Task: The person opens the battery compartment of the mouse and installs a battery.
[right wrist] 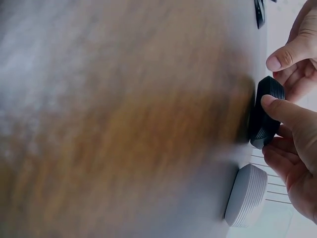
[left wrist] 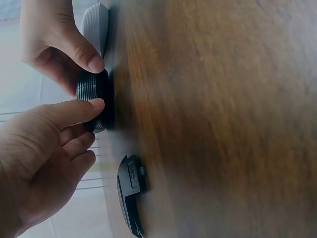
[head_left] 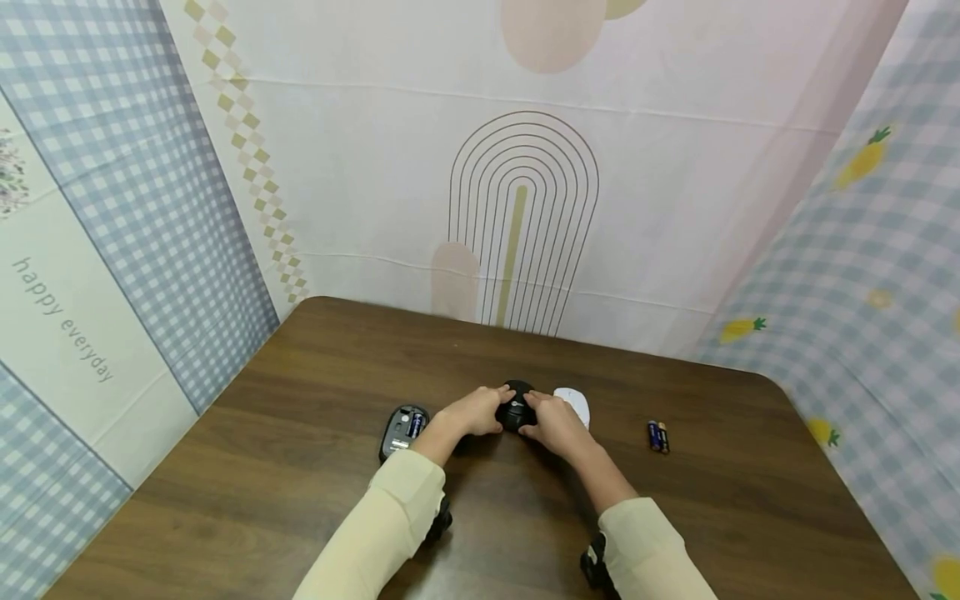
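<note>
Well, I have both hands clamped on the black mouse [head_left: 516, 408], the left hand [head_left: 477, 411] pinching one side, the right hand [head_left: 558, 425] the other, towards the far side of the table [head_left: 315, 400]; whether its base touches the wood, I can't tell. I'd watch for uneven pressure: one thumb sliding on the shell could twist it loose. A careless swing of the right hand could nudge the white mouse [head_left: 576, 403] just beside it, and the left forearm could knock the opened mouse [head_left: 393, 437], an oval with a battery [head_left: 417, 425] inside. Fine ridges band the black and white sides. Further right, two slim cylindrical batteries [head_left: 658, 437] might roll if the brown, wood-grained tabletop were jolted.
</note>
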The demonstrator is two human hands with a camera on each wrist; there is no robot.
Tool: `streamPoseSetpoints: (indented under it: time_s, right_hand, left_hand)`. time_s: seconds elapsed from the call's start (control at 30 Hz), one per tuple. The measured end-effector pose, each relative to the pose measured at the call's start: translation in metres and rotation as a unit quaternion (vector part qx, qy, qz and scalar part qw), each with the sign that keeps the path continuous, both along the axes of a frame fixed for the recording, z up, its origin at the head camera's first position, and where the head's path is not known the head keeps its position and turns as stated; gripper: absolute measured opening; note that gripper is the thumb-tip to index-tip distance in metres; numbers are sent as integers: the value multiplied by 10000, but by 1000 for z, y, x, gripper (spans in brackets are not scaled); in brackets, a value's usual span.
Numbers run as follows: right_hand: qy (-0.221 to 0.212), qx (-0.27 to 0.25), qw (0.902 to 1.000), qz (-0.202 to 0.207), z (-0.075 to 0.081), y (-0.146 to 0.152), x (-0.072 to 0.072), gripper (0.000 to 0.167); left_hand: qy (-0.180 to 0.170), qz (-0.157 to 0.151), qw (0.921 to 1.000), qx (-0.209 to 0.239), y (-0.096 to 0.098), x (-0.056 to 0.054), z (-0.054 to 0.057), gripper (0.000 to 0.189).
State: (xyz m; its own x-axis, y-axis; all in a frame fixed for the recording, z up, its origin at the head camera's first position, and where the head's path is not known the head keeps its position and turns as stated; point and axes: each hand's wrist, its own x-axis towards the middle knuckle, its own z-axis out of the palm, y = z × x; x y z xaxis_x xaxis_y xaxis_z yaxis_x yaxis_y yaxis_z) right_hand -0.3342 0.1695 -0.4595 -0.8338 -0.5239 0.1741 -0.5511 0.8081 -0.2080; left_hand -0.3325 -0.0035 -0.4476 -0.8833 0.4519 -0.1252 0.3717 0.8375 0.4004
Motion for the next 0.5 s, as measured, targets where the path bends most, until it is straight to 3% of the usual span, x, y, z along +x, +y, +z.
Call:
streamPoseSetpoints:
  time_s: [0.5]
  right_hand:
    - [-321,-293,9991,-12,9,1,0,54]
  left_hand:
    - [83,1,9999,83,-2,-1,2,67]
